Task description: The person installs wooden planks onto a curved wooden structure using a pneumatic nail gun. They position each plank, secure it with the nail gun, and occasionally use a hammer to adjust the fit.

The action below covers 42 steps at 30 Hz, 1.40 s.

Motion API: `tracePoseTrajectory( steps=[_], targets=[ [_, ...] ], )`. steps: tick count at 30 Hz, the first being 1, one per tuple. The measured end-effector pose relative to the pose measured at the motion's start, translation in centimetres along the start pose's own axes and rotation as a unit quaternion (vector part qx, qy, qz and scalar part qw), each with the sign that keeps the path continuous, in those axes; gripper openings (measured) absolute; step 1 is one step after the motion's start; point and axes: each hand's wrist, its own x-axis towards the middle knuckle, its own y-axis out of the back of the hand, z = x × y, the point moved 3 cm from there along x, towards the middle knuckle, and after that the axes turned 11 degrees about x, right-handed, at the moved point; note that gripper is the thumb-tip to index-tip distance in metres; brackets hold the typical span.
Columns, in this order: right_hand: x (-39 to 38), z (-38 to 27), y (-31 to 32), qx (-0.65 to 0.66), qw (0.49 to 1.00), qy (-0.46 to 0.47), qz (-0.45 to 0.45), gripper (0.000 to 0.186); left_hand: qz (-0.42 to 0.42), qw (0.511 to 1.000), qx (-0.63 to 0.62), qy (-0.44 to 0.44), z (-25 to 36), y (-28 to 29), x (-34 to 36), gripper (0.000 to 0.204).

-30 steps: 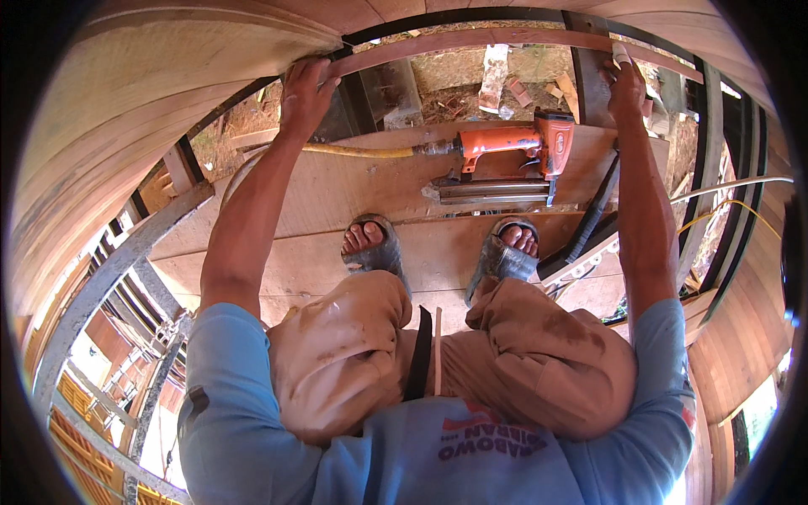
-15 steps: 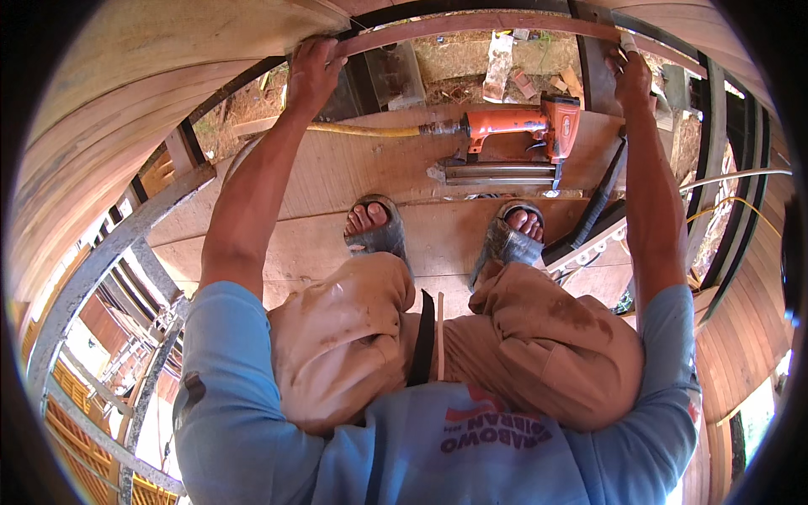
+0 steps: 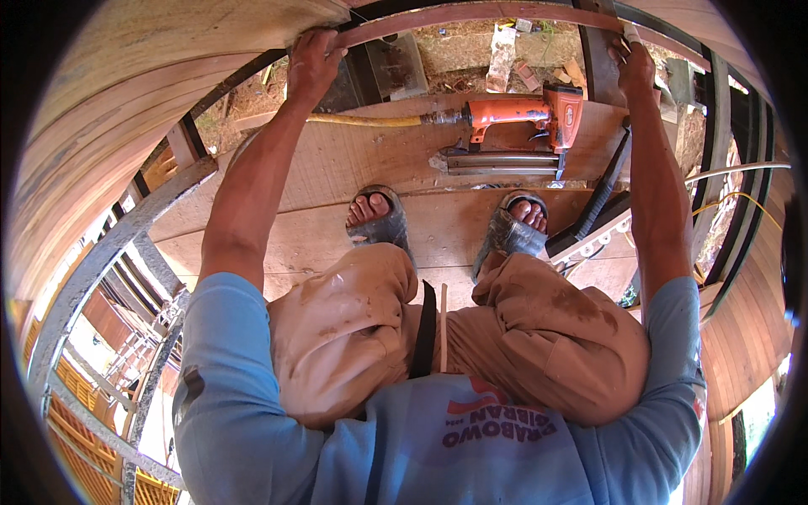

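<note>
I'm gripping a long reddish wooden strip (image 3: 471, 14) w/ both hands, holding it up at the far edge of the opening, against the curved plank wall (image 3: 126, 93). My left hand (image 3: 313, 61) is wrapping its far-left stretch, fingers (image 3: 310, 40) clamped over the top edge. My right hand (image 3: 633, 67) is clamped on it far right, beside a dark metal upright (image 3: 599, 59); fingers curled round, though the tips are partly hidden.

Progress, as I'm judging it: the strip is lined up along the curve but prob. not fastened yet. The orange nail gun (image 3: 526, 114) is lying untouched on the plywood floor (image 3: 320, 227) between my arms, w/ its yellow hose (image 3: 362, 120) trailing left. So positioning is about done; fixing looks left to do. Planks on the left wall are already in place.

Pose: both arms are reaching straight out and far, elbows nearly locked, spread wide apart. I'm crouching, knees bent up near my chest, sandalled feet (image 3: 379, 220) flat on the floor just near of the nail gun. Metal frame bars (image 3: 93, 278) are running down the left side.
</note>
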Motion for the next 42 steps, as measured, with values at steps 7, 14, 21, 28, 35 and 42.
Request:
tracePoseTrajectory(
  steps=[7, 14, 21, 28, 35, 42],
  targets=[
    [8.6, 3.3, 7.8, -0.335, 0.897, 0.27, -0.098, 0.046, -0.001, 0.999, -0.014, -0.041, 0.6, -1.0, 1.3, 0.037],
    [0.2, 0.1, 0.2, -0.048, 0.998, -0.005, -0.04, 0.056, 0.001, 0.999, 0.011, 0.031, -0.2, 0.7, -0.6, 0.037],
    [0.0, -0.8, -0.4, -0.04, 0.996, -0.029, -0.068, 0.048, 0.017, 0.997, -0.022, 0.077, -1.0, -0.3, -1.1, 0.037],
    [0.0, -1.0, -1.0, -0.073, 0.995, -0.044, -0.05, 0.053, 0.064, 0.996, -0.002, 0.06, -1.0, -0.6, -1.1, 0.026],
    [-0.2, -1.2, -0.5, -0.063, 0.994, -0.061, -0.068, 0.055, 0.011, 0.996, -0.014, 0.082, -0.9, -0.1, -1.1, 0.032],
    [0.0, -0.6, 0.0, -0.103, 0.988, -0.031, -0.113, 0.046, 0.068, 0.996, -0.027, 0.054, -1.4, -0.8, -1.4, 0.026]
  ],
)
